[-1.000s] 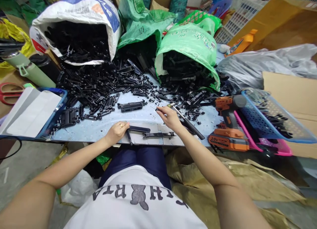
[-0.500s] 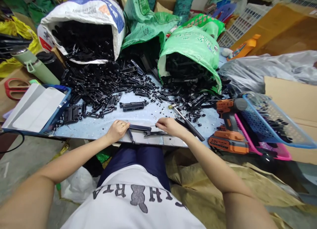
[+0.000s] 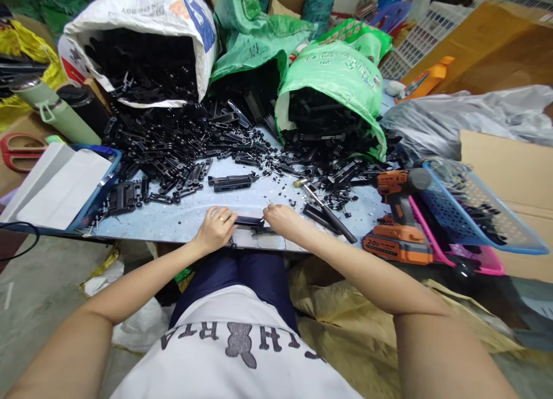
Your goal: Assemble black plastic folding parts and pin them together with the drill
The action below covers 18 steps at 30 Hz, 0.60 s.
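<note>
At the near edge of the pale blue table (image 3: 181, 217), my left hand (image 3: 218, 227) and my right hand (image 3: 280, 219) are both closed on a long black plastic part (image 3: 249, 221) that lies between them. The left hand, with a ring on one finger, grips its left end. My right hand pinches the right end, where a second black strip (image 3: 265, 230) lies under the fingers. An assembled black piece (image 3: 231, 182) rests a little farther out on the table.
Heaps of black plastic parts (image 3: 173, 145) spill from a white sack (image 3: 142, 36) and a green sack (image 3: 332, 82). An orange cordless drill (image 3: 395, 215) and a black rod (image 3: 328, 212) lie right. Blue trays (image 3: 479, 215) flank the table; a green bottle (image 3: 60, 117) stands left.
My right hand came back from the loose parts toward the table edge and closed on the black part. My left hand shifted slightly right along it.
</note>
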Available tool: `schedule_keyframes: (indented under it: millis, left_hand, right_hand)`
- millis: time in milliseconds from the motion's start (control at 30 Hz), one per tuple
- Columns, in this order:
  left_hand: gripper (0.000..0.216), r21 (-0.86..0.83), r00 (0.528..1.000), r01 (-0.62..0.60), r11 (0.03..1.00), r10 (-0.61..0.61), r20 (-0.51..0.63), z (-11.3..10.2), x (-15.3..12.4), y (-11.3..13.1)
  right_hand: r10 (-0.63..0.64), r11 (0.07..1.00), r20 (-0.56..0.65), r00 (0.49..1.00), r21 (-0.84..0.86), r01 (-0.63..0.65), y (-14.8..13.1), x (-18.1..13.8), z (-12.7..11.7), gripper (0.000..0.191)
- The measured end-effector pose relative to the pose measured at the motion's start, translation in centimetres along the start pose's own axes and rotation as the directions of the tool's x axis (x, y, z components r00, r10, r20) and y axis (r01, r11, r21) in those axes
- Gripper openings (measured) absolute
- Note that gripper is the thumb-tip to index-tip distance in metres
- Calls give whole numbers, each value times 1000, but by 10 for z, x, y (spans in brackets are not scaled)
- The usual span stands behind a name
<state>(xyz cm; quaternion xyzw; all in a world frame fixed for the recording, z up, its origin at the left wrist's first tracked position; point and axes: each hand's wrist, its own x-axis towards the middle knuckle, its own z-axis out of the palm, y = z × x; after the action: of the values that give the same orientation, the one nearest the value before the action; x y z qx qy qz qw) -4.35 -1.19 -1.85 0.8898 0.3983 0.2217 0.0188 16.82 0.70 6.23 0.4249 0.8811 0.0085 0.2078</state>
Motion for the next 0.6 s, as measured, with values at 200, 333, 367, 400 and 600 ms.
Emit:
schedule_keyframes:
  millis: [200, 333, 367, 400, 600]
  left_hand:
    - [53, -93, 969, -42, 995, 64, 239, 16, 33, 33]
    - [53, -91, 954, 9, 996, 19, 301, 26, 42, 38]
    - [51, -91, 950, 12, 996, 17, 311, 28, 42, 38]
    - [48, -90, 947, 14, 996, 16, 319, 29, 42, 37]
    - [47, -108, 959, 9, 994, 22, 283, 28, 40, 34]
  right_hand:
    - [-96, 992, 8, 995, -76, 96, -6, -8, -8, 24]
    - [-149, 983, 22, 989, -109, 150, -6, -10, -9, 25]
    - [-158, 980, 14, 987, -116, 159, -7, -8, -9, 24]
    - [-168, 979, 5, 986, -117, 168, -7, -6, -9, 24]
    - [-132, 987, -101, 986, 79, 140, 4, -4, 23, 22]
